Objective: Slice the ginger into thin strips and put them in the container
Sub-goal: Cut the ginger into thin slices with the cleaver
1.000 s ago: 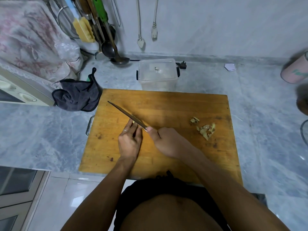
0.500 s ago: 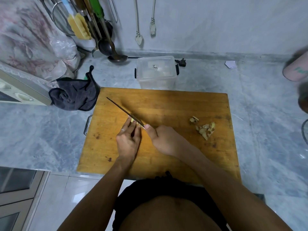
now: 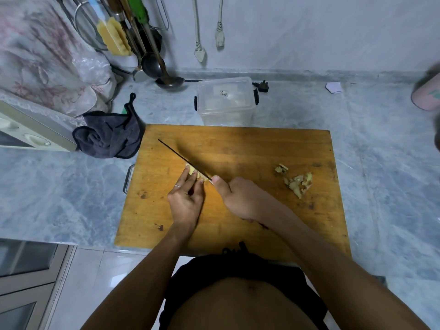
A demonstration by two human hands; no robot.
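Head view: on the board point(image 3: 238, 148) the left hand point(image 3: 187, 201) pins the ginger point(image 3: 191, 169) with its fingertips, fingers nearly straight and pressed down on it, only a pale sliver showing past them. The right hand point(image 3: 240, 198) is curled round the handle of the knife point(image 3: 184, 159), thumb laid along the spine; the blade runs up and left across the board and sits right against the ginger and the left fingertips.

The main risk, as I judge it, is a nick to those fingertips: they lie flat rather than tucked back, and the blade touches or nearly touches them. The ginger is small and mostly hidden, so a slip or roll under the knife would leave the edge nowhere to go but the fingers. Uneven pressure could also give thick slabs rather than thin strips.

The peels point(image 3: 296, 182) lie well right of the hands on the board and could get swept in with the strips. The container point(image 3: 226, 101) stands just beyond the board's far edge with its lid apparently on, so strips carried there may scatter while it is opened.
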